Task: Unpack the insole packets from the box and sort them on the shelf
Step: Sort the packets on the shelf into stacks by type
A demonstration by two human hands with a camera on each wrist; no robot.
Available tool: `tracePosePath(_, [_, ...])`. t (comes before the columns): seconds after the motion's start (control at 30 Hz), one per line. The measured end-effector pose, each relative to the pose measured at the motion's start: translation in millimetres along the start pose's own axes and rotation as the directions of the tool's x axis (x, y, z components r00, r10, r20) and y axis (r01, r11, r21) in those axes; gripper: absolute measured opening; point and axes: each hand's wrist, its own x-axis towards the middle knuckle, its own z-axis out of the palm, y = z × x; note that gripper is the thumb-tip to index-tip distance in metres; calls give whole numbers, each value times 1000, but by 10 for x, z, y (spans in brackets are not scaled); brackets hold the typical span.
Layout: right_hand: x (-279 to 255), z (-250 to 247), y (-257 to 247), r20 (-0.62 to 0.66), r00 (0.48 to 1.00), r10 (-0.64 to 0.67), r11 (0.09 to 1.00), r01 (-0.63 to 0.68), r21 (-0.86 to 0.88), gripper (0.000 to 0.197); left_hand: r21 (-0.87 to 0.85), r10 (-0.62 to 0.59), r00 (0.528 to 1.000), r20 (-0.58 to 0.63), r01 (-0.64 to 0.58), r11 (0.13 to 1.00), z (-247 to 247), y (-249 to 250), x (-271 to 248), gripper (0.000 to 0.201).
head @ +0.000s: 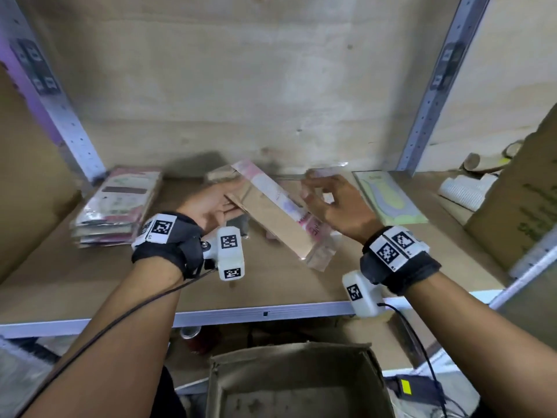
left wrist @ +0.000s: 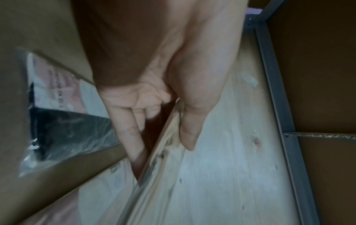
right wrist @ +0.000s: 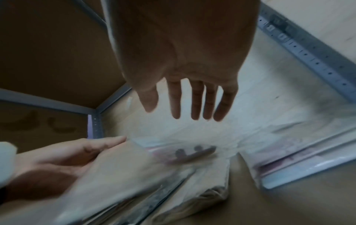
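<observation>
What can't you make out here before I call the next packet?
- Packets in the left hand: count and print, motion blur, all views.
- Right hand: contact with the packets, blurred.
- Box: contents, cut off by the head view's lower edge.

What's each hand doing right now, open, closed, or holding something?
Left hand: gripping the insole packets, thumb on one side, fingers on the other.
Right hand: open, fingers straight, holding nothing.
</observation>
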Motion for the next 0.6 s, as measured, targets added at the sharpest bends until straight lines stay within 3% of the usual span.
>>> tracePosePath(0.1, [2,-25,128,200,966,165,965,-200,167,41,16,-7,999,40,7,1000,149,-96,38,41])
tracePosePath(0.2, [-7,-28,248,373,914,159,862,-313,399,32,12,-13,998,54,13,1000,234,-141,72,34])
tracePosePath(0.27, [-19,-48,305,387,910,152,752,-360,552,25,16,-12,999,49,11,1000,251,-144,95,31])
tracePosePath(0.33, [-20,-73,364,365,923,119,708,-337,621,20,36,-3,1000,-2,3,999,243,-137,126,32])
tracePosePath(0.43, [6,-88,441,333,939,89,687,-300,662,17,48,29,991,-130,-23,999,185,-93,137,21])
tracePosePath(0.5, [24,-79,486,328,941,88,698,-293,653,18,153,68,973,-222,-34,988,152,-64,111,24])
tracePosePath(0.6, [36,-58,546,339,937,87,718,-295,630,23,321,262,937,-231,-181,930,131,-31,74,38])
